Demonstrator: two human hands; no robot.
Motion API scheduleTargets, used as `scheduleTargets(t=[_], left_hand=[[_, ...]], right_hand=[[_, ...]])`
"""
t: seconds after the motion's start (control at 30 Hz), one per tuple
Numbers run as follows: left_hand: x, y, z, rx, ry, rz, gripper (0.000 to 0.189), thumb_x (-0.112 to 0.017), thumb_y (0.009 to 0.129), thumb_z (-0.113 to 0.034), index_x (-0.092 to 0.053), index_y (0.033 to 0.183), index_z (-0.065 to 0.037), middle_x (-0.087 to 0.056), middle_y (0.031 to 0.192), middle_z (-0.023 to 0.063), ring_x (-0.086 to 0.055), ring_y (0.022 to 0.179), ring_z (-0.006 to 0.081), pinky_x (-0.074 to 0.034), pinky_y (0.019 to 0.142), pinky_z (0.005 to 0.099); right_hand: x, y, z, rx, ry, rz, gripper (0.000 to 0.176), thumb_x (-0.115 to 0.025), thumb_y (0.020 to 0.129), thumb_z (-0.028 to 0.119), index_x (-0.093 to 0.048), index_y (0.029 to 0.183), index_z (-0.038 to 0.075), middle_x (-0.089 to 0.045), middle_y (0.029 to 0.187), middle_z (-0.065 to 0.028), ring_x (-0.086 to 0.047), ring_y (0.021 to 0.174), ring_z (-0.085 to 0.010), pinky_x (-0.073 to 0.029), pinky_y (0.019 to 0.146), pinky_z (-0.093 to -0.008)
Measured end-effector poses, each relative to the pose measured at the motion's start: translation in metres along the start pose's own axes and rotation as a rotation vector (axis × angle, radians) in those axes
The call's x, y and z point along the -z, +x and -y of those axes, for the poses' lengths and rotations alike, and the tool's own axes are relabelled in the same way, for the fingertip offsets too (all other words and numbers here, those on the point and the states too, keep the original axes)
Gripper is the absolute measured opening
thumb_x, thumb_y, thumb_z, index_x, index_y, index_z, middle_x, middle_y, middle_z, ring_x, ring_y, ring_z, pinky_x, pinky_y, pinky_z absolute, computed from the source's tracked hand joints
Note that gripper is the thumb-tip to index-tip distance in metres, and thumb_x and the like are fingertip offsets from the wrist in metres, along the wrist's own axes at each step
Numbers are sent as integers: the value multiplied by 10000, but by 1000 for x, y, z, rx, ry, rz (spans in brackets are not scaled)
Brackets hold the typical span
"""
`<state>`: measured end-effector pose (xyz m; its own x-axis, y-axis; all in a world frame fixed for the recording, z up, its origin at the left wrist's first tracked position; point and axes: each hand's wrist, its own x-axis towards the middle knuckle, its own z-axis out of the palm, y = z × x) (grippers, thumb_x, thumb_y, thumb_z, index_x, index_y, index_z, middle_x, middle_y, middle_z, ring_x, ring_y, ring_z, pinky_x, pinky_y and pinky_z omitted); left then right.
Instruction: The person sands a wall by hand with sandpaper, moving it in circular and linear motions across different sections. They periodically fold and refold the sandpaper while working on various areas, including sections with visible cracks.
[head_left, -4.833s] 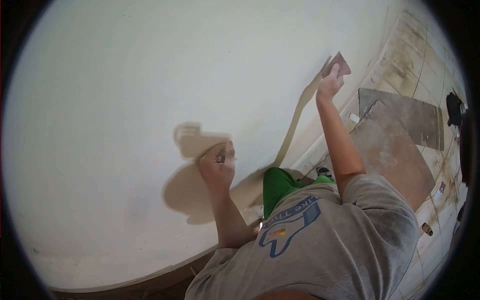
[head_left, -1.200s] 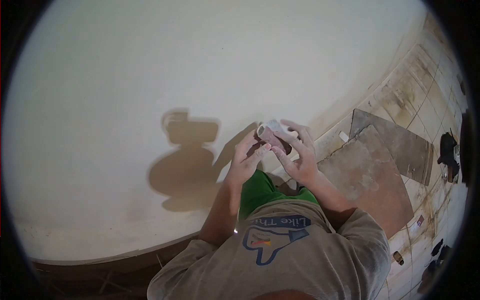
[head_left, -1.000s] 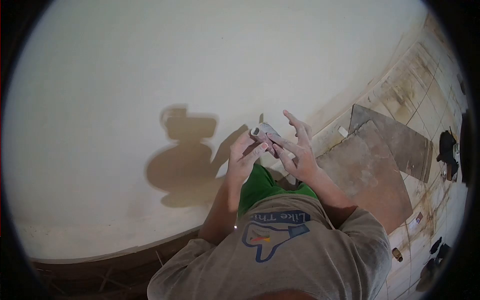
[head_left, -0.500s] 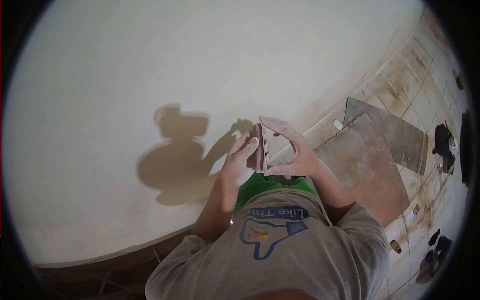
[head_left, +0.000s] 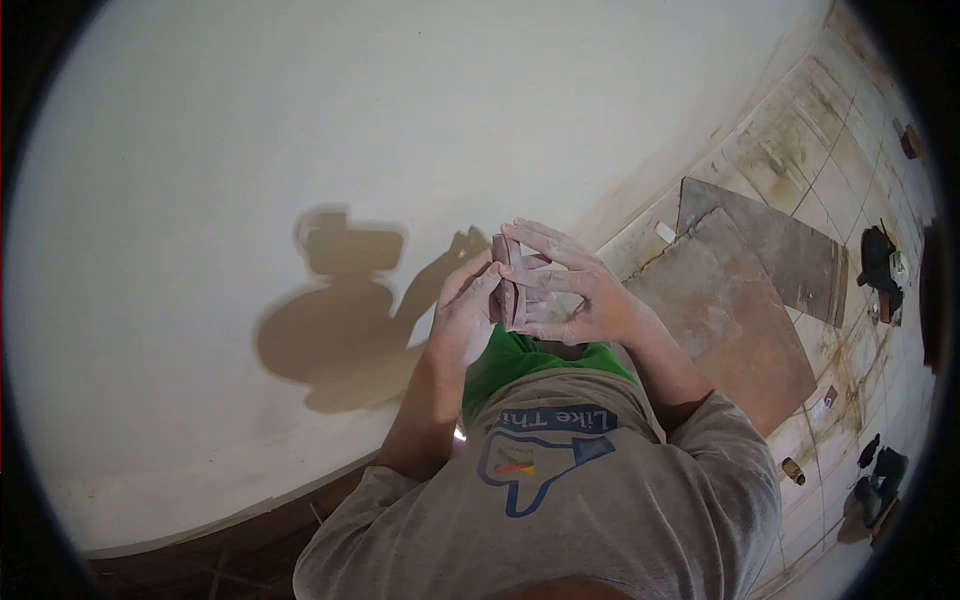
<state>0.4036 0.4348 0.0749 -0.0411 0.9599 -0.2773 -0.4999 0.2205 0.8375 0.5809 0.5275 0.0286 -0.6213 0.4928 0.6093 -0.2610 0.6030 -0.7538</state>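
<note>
Between my hands, in front of my waist, is a folded piece of brown sandpaper (head_left: 511,309), held on edge with reddish-brown sides. It seems wrapped round a flat block, but what is inside is mostly hidden. My left hand (head_left: 466,305) grips it from the left, thumb on the near face and fingers behind. My right hand (head_left: 590,295) closes on it from the right, with fingertips on its upper end and middle and the thumb at its lower end. Pale dust coats both hands.
A pale wall (head_left: 250,120) rises close in front and to the left, bearing my shadow. At the right, brown boards (head_left: 725,310) lie on a stained tiled floor (head_left: 800,400). Dark shoes (head_left: 880,485), a black object (head_left: 877,260) and a small container (head_left: 793,471) rest farther right.
My right hand's spread fingers have come in onto the sandpaper, pressing its ends and face. Both hands have shifted slightly left and up in view.
</note>
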Motion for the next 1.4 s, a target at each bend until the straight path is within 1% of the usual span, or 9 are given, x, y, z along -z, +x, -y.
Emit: scheduleTargets(t=[0.13,0.27,0.37,0.47,0.57,0.73,0.97,1.23,1.4], left_hand=[[20,-2,-2,-22,13,181,549,-574,995,-164,-424,1465,76,-624,1288,167,-648,1116,239,-542,998,423],[15,-3,-1,-98,106,235,617,-662,916,-89,-430,1465,71,-601,1321,170,-646,1108,230,-509,1041,418],[24,-7,5,-65,222,148,629,-668,900,-3,-418,1472,72,-596,1340,178,-643,1154,260,-506,1047,425],[22,-2,1,1,233,94,616,-644,907,51,-411,1477,72,-604,1339,189,-635,1201,296,-532,1017,433],[20,1,2,8,285,72,593,-631,929,43,-414,1480,64,-607,1340,199,-639,1200,302,-541,1008,420],[15,9,1,14,324,65,577,-606,930,71,-413,1474,61,-577,1376,263,-625,1235,354,-542,1031,428],[11,18,4,116,423,-121,347,-557,984,36,-544,1329,69,-666,1234,185,-681,1063,221,-598,940,385],[32,26,23,48,435,-176,274,-538,1009,18,-589,1271,80,-693,1149,131,-681,995,160,-603,807,310],[20,27,1,93,435,-148,364,-567,997,4,-563,1351,86,-689,1201,132,-678,1026,176,-577,878,323]], right_hand=[[1,0,4,44,-17,23,555,-841,779,246,-699,1316,249,-445,1584,-131,-428,1443,-399,-390,1150,-494],[-3,-2,0,39,-22,37,475,-833,782,242,-735,1246,234,-443,1588,-129,-421,1451,-396,-392,1145,-502],[-12,-4,-13,102,-94,65,627,-849,768,232,-639,1357,194,-447,1570,-146,-466,1406,-400,-435,1111,-502],[-20,-8,-3,-199,279,-90,850,-873,741,226,-462,1480,139,-459,1510,-172,-531,1310,-413,-483,1066,-489],[-24,-10,-8,-191,216,-54,994,-886,720,220,-322,1531,104,-462,1441,-181,-538,1258,-407,-510,1042,-458],[-24,-6,-10,-187,-34,-70,954,-876,700,204,-381,1508,88,-479,1421,-189,-481,1314,-395,-482,1053,-462],[-18,-3,-16,-131,-126,-33,969,-863,679,243,-398,1511,72,-547,1369,-180,-486,1301,-373,-345,1102,-478],[-23,-8,-16,-172,-153,-64,924,-860,675,246,-442,1483,80,-598,1274,-157,-532,1169,-353,-379,1042,-489],[-10,-12,-27,-266,-10,-152,772,-844,698,222,-533,1387,63,-649,1105,-129,-599,937,-286,-484,876,-402]])
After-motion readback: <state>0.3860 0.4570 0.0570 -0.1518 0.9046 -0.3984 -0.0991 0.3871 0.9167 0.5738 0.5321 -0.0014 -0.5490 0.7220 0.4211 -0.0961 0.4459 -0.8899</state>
